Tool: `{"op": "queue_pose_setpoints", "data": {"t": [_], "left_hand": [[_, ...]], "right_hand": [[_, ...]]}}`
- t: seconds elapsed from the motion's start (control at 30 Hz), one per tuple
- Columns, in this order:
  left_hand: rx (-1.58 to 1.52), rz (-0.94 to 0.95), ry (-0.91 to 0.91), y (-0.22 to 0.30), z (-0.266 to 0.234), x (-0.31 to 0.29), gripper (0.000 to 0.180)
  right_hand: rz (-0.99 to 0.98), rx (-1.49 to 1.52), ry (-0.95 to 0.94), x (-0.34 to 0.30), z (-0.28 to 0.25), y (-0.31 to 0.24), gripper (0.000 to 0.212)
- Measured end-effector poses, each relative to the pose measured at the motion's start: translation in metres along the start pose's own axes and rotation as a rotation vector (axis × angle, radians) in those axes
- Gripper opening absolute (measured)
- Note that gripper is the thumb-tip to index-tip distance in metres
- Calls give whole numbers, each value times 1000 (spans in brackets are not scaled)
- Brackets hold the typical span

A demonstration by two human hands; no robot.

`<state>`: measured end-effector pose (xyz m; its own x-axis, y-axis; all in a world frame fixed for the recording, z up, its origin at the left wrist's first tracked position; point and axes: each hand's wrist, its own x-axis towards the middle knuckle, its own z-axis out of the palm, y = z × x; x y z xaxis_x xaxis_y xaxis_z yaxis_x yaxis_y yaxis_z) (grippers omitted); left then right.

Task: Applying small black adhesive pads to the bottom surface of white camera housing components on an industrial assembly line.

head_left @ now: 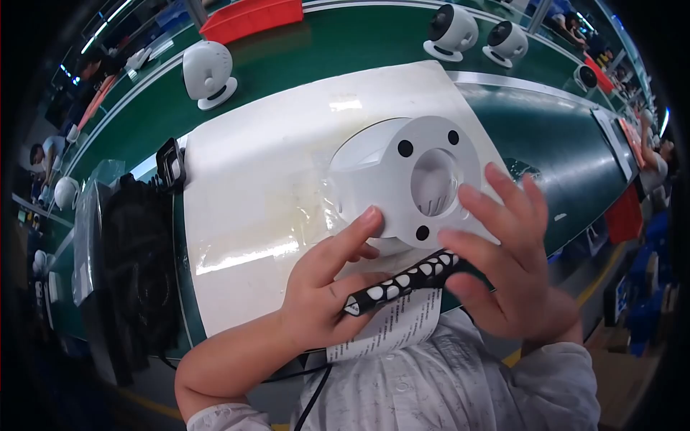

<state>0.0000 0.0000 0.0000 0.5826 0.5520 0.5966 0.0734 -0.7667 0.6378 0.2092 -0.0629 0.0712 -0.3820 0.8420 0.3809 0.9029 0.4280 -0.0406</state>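
Observation:
A white fan-like housing [366, 169] lies tilted on the work mat, its round base [467, 158] facing me. Three black round pads [422, 233] sit on that base around a central opening. My left hand [323, 287] grips a curled black sheet with white round cut-outs [402, 280]; its printed white backing [395, 327] hangs below. The left index fingertip rests against the housing's lower side. My right hand [510, 251] is at the right of the base with fingers spread, its index fingertip close to the base's lower rim. I see nothing held in it.
A white mat [244, 187] under clear film covers the bench before me. Similar white devices stand behind it, one at left [208, 74] and several at right [451, 32]. A red bin [251, 18] is at the back. A black bag [140, 266] lies left. People sit at both sides.

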Motion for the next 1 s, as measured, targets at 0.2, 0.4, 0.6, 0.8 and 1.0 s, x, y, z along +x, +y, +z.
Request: {"op": "queue_pose_setpoints", "data": {"t": [0.2,0.4,0.6,0.8,1.0], "left_hand": [[73,164,61,-3,3,2,26],[90,145,68,-5,4,1,27],[78,173,93,-8,6,2,28],[63,133,85,-4,5,3,26],[111,115,31,-6,5,0,27]], "right_hand": [[-97,535,-25,4,11,3,19],[-46,473,163,0,17,11,20],[-73,432,166,2,24,-1,16],[-149,300,523,-12,45,2,11],[233,416,427,2,36,41,9]]}}
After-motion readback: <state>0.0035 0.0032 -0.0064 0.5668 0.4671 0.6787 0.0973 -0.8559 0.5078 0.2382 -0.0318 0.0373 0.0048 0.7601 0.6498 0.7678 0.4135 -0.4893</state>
